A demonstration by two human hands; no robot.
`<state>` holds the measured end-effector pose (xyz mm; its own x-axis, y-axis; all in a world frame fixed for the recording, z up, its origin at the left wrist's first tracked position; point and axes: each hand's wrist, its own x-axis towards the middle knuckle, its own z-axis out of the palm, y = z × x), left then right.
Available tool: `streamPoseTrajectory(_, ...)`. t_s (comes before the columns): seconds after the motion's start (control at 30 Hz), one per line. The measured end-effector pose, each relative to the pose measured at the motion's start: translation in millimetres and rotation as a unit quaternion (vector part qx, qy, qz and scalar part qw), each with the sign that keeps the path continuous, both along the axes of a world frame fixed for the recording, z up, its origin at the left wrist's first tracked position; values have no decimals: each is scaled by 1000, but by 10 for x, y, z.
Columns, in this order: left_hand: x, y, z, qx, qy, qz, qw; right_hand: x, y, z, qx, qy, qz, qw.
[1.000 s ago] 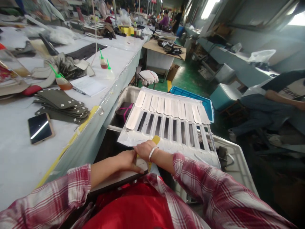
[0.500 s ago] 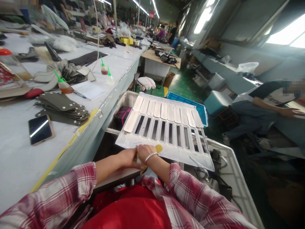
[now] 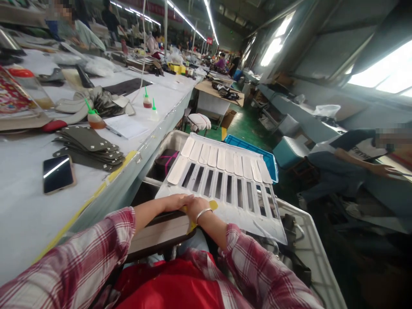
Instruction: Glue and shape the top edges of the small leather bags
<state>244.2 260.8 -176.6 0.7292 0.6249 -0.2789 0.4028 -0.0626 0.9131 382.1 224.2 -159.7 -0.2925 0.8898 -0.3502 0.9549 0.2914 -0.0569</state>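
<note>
Slotted panel (image 3: 205, 207): one, near edge partly hidden.
Dark-edged piece (image 3: 161, 235): one, below left hand (image 3: 180, 202); left end behind sleeve (image 3: 117, 231).
Left hand: touching right hand (image 3: 197, 209); grip hidden, cannot tell.
Yellow item (image 3: 213, 205): one, in closed right hand, middle covered.

The sleeves (image 3: 106, 234) are red-and-white plaid, the apron (image 3: 167, 283) red, the strip (image 3: 213, 205) yellow, the rack (image 3: 240, 217) white, the crate (image 3: 269, 162) blue.
</note>
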Motion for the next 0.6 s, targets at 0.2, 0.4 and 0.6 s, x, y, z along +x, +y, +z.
streamPoseTrajectory(0.2, 129, -102, -245, 46, 9, 44, 998, 31, -78, -106, 26, 43, -33, 998)
streamPoseTrajectory(0.4, 103, -61, -233, 24, -4, 13, 1000, 75, -15, -137, 33, 90, -32, 995)
streamPoseTrajectory(0.6, 81, -91, -142, 35, 38, 26, 998, 18, 16, -69, 29, 152, -39, 987)
